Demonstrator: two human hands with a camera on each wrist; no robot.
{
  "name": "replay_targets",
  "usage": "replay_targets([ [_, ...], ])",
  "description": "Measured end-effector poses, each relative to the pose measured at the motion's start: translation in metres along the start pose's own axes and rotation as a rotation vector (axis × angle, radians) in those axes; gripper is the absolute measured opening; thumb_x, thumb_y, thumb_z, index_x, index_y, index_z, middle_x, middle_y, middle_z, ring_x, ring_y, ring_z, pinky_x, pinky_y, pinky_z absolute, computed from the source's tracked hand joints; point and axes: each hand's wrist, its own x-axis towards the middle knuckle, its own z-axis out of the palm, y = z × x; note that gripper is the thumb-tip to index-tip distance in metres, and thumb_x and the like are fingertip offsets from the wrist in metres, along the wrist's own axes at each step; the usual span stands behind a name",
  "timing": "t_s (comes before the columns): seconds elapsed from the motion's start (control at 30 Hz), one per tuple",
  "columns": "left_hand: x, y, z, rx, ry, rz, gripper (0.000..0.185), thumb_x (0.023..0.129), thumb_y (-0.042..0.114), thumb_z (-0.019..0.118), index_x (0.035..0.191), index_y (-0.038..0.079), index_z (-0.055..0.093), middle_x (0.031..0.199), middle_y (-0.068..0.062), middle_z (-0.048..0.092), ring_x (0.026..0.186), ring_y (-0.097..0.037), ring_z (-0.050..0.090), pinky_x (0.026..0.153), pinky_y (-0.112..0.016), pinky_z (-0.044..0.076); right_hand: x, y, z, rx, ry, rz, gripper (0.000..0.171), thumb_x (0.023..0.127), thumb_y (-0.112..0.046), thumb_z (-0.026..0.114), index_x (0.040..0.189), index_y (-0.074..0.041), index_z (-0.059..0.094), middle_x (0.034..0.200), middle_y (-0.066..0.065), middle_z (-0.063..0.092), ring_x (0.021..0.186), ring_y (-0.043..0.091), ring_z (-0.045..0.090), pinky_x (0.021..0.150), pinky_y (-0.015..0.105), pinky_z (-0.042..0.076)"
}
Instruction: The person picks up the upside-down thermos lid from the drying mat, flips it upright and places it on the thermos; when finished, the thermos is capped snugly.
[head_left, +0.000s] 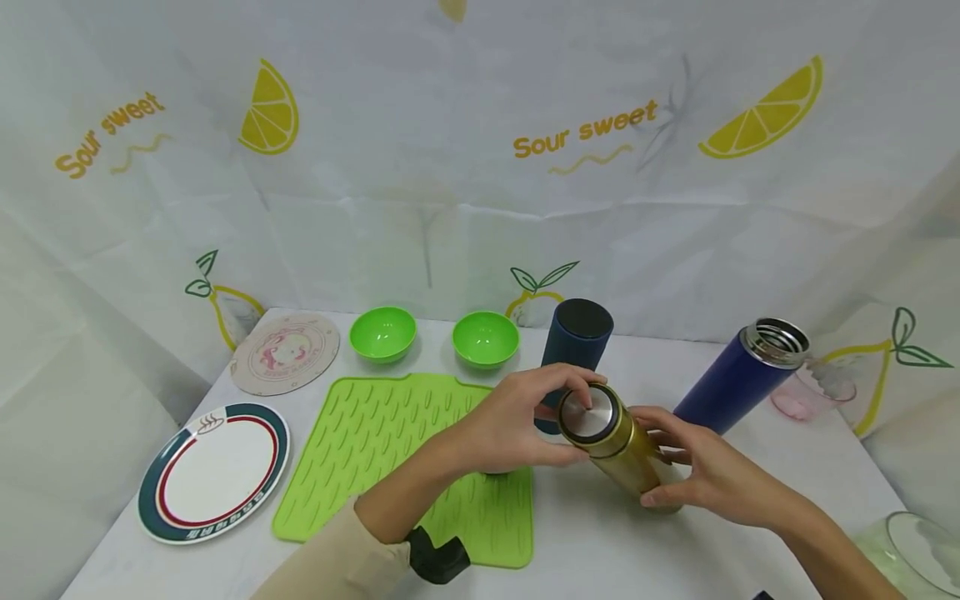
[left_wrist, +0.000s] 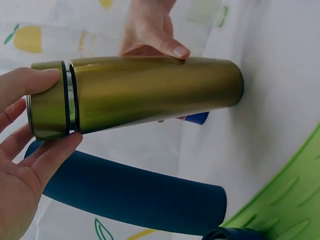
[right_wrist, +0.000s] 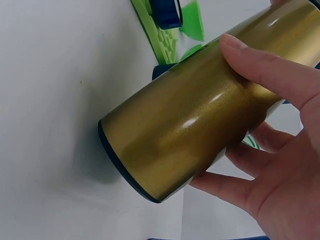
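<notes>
Left hand (head_left: 517,421) grips the gold flask's lid (head_left: 590,414); right hand (head_left: 705,475) grips the tilted flask (head_left: 626,454). Sudden loosening could knock the dark flask (head_left: 573,350) behind.

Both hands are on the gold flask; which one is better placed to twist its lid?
Probably the left hand: its fingers already curl round the lid, while the right hand grips the gold flask by its body, steadying it.

Two hands on a gold flask

The left hand (left_wrist: 20,165) pinches the cap (left_wrist: 47,100) of the gold flask (left_wrist: 150,92), which lies sideways; the right hand (left_wrist: 150,30) grips the body beyond. Below the grip lies a dark blue flask (left_wrist: 135,192), with a green mat (left_wrist: 285,200) towards the flask's base end.
</notes>
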Motion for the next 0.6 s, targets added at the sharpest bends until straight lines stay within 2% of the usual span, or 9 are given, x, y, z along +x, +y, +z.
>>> replay_targets([
  [0.1,-0.001,0.001,-0.001,0.003,-0.012,-0.018,0.041,0.082,0.002,0.082,0.112,0.011,0.055,0.152,-0.006,0.055,0.14,-0.016,0.054,0.092,-0.016,0.057,0.0,0.0,0.0,0.0,-0.004,-0.001,0.086,0.076,-0.029,0.09,0.149,-0.018,0.046,0.14,0.006,0.061,0.123,-0.014,0.052,0.091,0.015,0.055],
  [0.17,-0.001,0.004,0.001,0.059,0.002,-0.026,0.041,0.082,0.008,0.084,0.112,0.012,0.056,0.15,-0.005,0.054,0.138,-0.016,0.055,0.09,-0.014,0.057,0.0,-0.001,0.001,0.001,-0.003,-0.009,0.085,0.077,-0.029,0.089,0.149,-0.019,0.046,0.14,0.001,0.061,0.123,-0.014,0.052,0.092,0.015,0.055],
  [0.3,0.001,0.012,0.006,0.246,0.068,-0.029,0.045,0.08,0.028,0.089,0.109,0.013,0.058,0.125,-0.001,0.06,0.113,-0.01,0.061,0.083,-0.008,0.054,-0.002,0.0,0.001,0.006,-0.001,-0.027,0.085,0.078,-0.029,0.089,0.15,-0.019,0.045,0.141,-0.016,0.057,0.125,-0.014,0.052,0.092,0.015,0.055],
  [0.37,0.003,0.016,0.005,0.293,0.074,-0.029,0.046,0.079,0.031,0.089,0.11,0.014,0.06,0.117,0.001,0.062,0.102,-0.008,0.06,0.081,-0.007,0.053,-0.002,0.0,0.001,0.004,0.001,-0.026,0.084,0.078,-0.028,0.089,0.15,-0.02,0.045,0.14,-0.019,0.056,0.124,-0.014,0.052,0.092,0.015,0.055],
  [0.4,0.004,0.018,0.004,0.295,0.059,-0.029,0.047,0.079,0.03,0.089,0.113,0.014,0.061,0.116,0.001,0.064,0.101,-0.007,0.06,0.081,-0.007,0.052,-0.003,0.001,0.001,0.006,-0.001,-0.028,0.084,0.078,-0.028,0.089,0.15,-0.019,0.045,0.14,-0.018,0.056,0.125,-0.014,0.052,0.092,0.015,0.055],
  [0.5,0.004,0.023,-0.003,0.294,-0.033,-0.018,0.06,0.08,0.022,0.089,0.133,0.015,0.061,0.132,0.001,0.066,0.113,-0.007,0.062,0.086,-0.007,0.052,-0.003,-0.001,0.001,0.008,0.005,-0.017,0.083,0.077,-0.028,0.089,0.148,-0.02,0.047,0.14,-0.011,0.06,0.124,-0.013,0.053,0.093,0.016,0.055],
  [0.6,0.003,0.026,-0.01,0.304,-0.133,-0.003,0.076,0.079,0.011,0.088,0.147,0.018,0.054,0.148,0.003,0.059,0.129,-0.009,0.058,0.099,-0.011,0.05,-0.002,-0.002,0.002,0.006,-0.001,-0.013,0.084,0.077,-0.03,0.089,0.149,-0.02,0.047,0.141,0.002,0.062,0.124,-0.013,0.053,0.094,0.016,0.055],
])
